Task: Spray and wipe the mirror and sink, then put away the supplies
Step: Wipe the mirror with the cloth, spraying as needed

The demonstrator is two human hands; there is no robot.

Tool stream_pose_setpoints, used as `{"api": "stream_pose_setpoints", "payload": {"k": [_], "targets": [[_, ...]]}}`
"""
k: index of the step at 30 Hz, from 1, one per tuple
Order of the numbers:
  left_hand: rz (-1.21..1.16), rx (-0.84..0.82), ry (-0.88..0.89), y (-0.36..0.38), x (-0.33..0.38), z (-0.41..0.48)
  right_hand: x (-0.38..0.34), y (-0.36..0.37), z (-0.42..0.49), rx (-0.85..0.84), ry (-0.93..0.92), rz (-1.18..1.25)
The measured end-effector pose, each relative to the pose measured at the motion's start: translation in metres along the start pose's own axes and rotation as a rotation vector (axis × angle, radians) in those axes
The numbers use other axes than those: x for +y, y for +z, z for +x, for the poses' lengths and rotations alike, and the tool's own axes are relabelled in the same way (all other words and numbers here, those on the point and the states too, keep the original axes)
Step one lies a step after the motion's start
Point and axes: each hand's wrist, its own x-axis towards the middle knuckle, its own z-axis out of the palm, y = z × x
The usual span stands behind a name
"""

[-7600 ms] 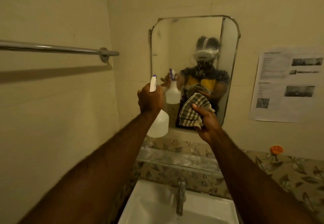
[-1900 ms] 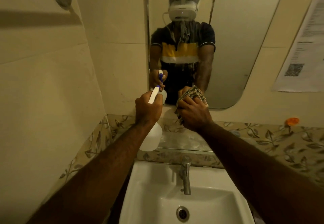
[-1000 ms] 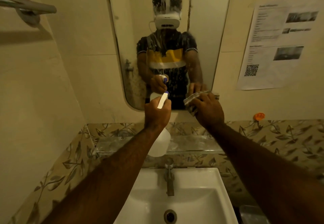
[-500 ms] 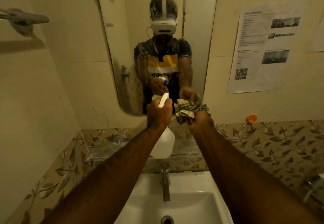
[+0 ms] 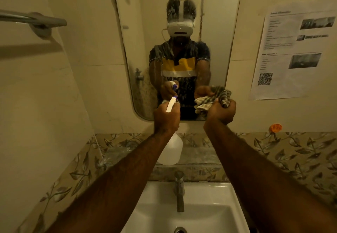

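A: Nearest, at the bottom centre of the frame, what is there?

B: One white ceramic sink (image 5: pixel 209 212) with one grey metal tap (image 5: pixel 179 190); it looks unwiped yet.

A: And the hands, mid-frame?

B: The left hand (image 5: pixel 166 117) is wrapped round the neck of one white plastic spray bottle (image 5: pixel 171 149), nozzle toward the glass. The right hand (image 5: pixel 221 110) is bunched tight on one checked cotton cloth (image 5: pixel 209 101), just off the glass.

A: Behind them?

B: One rounded wall mirror (image 5: pixel 215 32), upper centre, speckled with droplets. I'd press the cloth flat and wipe in overlapping passes, top down, before the streaks dry.

A: Anything else?

B: One towel rail (image 5: pixel 34 20) upper left, one printed paper sheet (image 5: pixel 291 54) at right.
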Motion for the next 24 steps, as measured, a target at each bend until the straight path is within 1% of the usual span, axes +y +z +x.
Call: {"api": "stream_pose_setpoints", "payload": {"k": [3,5,7,11,15,17,20,22,24], "targets": [[0.013,0.011,0.009,-0.008,0.0,0.004,0.0,0.009,-0.002,-0.046,-0.189,-0.044],[0.015,0.02,0.005,-0.014,0.0,0.007,0.001,0.017,-0.007,-0.134,-0.329,-0.063],[0.015,0.035,-0.011,-0.021,0.0,0.009,-0.001,0.028,-0.016,-0.223,-0.499,-0.131],[0.039,0.078,-0.023,-0.034,-0.005,0.015,0.005,0.053,-0.035,-0.516,-0.778,-0.356],[0.109,0.141,-0.005,-0.051,-0.019,0.022,0.021,0.058,-0.056,-0.7,-1.02,-0.638],[0.142,0.154,0.006,-0.057,-0.027,0.025,0.028,0.053,-0.062,-0.718,-1.116,-0.721],[0.17,0.146,0.019,-0.06,-0.034,0.028,0.036,0.046,-0.062,-0.7,-1.21,-0.781],[0.167,0.132,0.028,-0.058,-0.034,0.026,0.04,0.042,-0.057,-0.683,-1.213,-0.797],[0.15,0.121,0.031,-0.054,-0.032,0.023,0.047,0.036,-0.051,-0.648,-1.156,-0.789]]}}
